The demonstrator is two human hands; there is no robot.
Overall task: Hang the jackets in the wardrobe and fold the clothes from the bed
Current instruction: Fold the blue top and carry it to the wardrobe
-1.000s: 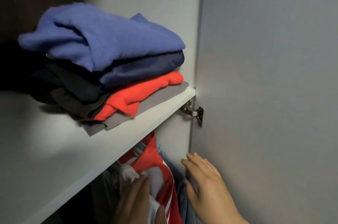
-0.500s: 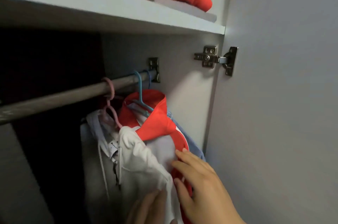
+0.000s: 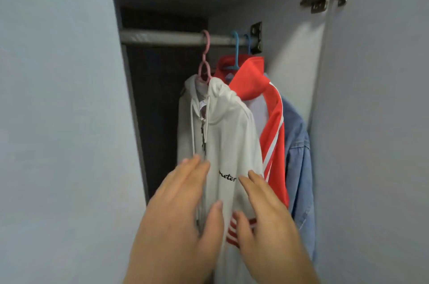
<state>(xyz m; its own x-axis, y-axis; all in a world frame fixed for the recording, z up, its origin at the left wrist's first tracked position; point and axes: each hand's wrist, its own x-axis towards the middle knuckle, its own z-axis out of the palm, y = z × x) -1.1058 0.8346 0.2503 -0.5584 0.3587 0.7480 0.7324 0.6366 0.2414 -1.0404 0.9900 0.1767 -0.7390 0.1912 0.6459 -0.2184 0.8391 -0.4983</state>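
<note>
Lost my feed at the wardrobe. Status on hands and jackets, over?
Left hand and right hand open, fingers straight, at the white hoodie. White hoodie, red jacket, denim jacket hanging on the rail. No obstruction seen.

white hoodie [image 3: 232, 144] | chest | black script, partly hidden | reads "meter"
</note>
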